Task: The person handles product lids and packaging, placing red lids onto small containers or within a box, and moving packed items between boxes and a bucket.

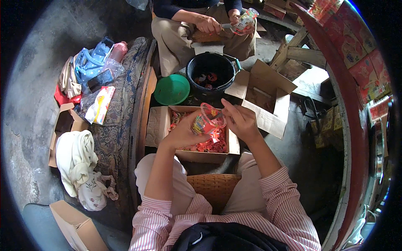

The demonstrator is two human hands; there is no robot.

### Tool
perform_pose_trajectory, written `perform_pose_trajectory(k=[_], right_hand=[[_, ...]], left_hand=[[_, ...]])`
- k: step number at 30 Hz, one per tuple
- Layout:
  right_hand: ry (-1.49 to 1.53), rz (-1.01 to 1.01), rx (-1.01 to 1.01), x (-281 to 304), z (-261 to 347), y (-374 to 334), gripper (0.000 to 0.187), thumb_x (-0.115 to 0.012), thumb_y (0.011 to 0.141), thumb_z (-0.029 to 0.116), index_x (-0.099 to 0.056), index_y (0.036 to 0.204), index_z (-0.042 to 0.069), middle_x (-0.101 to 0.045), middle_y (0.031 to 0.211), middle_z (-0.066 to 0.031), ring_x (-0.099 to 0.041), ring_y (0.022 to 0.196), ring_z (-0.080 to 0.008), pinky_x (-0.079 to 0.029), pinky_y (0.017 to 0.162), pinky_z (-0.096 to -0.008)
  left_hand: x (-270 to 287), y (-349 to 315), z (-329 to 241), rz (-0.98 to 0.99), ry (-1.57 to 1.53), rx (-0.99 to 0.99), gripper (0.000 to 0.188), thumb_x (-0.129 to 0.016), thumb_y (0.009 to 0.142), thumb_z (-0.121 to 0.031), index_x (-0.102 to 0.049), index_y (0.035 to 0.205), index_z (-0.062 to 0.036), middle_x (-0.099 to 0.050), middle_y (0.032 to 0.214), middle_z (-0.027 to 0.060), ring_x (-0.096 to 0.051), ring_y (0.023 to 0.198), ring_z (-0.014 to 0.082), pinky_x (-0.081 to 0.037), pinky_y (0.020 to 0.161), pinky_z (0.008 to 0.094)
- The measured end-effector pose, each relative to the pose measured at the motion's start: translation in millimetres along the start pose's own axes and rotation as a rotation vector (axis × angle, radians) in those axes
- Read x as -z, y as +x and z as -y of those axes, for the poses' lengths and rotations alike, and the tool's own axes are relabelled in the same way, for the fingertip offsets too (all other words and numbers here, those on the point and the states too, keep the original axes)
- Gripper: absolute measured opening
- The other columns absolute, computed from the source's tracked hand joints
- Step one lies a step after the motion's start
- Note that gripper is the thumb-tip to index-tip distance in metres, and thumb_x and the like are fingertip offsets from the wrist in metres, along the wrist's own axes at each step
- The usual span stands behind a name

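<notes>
My left hand (pixel 183 130) is wrapped round a clear plastic cup (pixel 202 125) with red and green print, tilted over an open cardboard box (pixel 197 156). My right hand (pixel 243 122) is at the cup's right side, its fingers bent and the index finger raised. A thin dark piece, perhaps a blade, shows between these fingers and the cup; its kind is unclear. Red and orange printed scraps (pixel 205 146) fill much of the box below both hands.
Beyond the box stand a black bucket (pixel 193 71) and a green plastic lid or basin (pixel 172 94). Another open carton (pixel 268 109) lies right. Opposite, a person's hands (pixel 209 25) hold a knife and a similar cup (pixel 245 21). A patterned bench (pixel 115 138) runs along the left.
</notes>
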State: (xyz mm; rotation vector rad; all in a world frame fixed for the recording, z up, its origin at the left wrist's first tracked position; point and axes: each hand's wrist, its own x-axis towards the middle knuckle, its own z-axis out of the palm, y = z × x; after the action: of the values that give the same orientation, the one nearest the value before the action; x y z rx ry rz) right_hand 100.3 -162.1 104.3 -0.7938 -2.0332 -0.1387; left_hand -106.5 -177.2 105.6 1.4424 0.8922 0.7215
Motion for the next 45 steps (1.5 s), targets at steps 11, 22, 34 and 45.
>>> perform_pose_trajectory(k=[11,22,34,45], right_hand=[[0.082,-0.023,-0.009,1,1,-4,0.051,-0.064,0.064,-0.005,-0.053,0.114,-0.003,-0.062,0.071,-0.0115,-0.061,0.059,-0.0214,-0.050,0.051,-0.0309],[0.144,-0.071,-0.011,5,8,7,0.049,-0.066,0.064,-0.005,-0.054,0.111,-0.003,-0.063,0.073,-0.0097,-0.063,0.063,-0.0213,-0.053,0.055,-0.0304],[0.107,-0.092,0.065,9,9,8,0.037,-0.070,0.060,0.000,-0.062,0.095,-0.001,-0.064,0.073,-0.0086,-0.064,0.066,-0.0213,-0.053,0.059,-0.0276],[0.043,-0.184,-0.269,8,-3,5,0.016,-0.067,0.065,-0.006,-0.063,0.078,0.000,-0.062,0.075,-0.0105,-0.062,0.067,-0.0212,-0.049,0.059,-0.0272]], left_hand=[[-6,-2,3,0.166,-0.142,0.233,0.067,-0.072,0.067,-0.014,-0.039,0.125,-0.0048,-0.058,0.102,0.0066,-0.055,0.091,0.0138,-0.045,0.081,0.0294],[-20,-3,20,0.491,-0.785,0.183,0.053,-0.069,0.069,-0.015,-0.044,0.115,-0.0056,-0.056,0.081,0.0066,-0.056,0.068,0.0144,-0.046,0.057,0.0272],[-33,1,18,0.720,-1.115,0.143,0.061,-0.066,0.068,-0.022,-0.040,0.117,0.0027,-0.050,0.073,0.0079,-0.051,0.056,0.0140,-0.043,0.046,0.0249],[-19,1,14,0.635,-0.895,0.081,0.067,-0.072,0.062,-0.017,-0.040,0.118,0.0005,-0.057,0.086,0.0103,-0.059,0.063,0.0167,-0.046,0.046,0.0264]])
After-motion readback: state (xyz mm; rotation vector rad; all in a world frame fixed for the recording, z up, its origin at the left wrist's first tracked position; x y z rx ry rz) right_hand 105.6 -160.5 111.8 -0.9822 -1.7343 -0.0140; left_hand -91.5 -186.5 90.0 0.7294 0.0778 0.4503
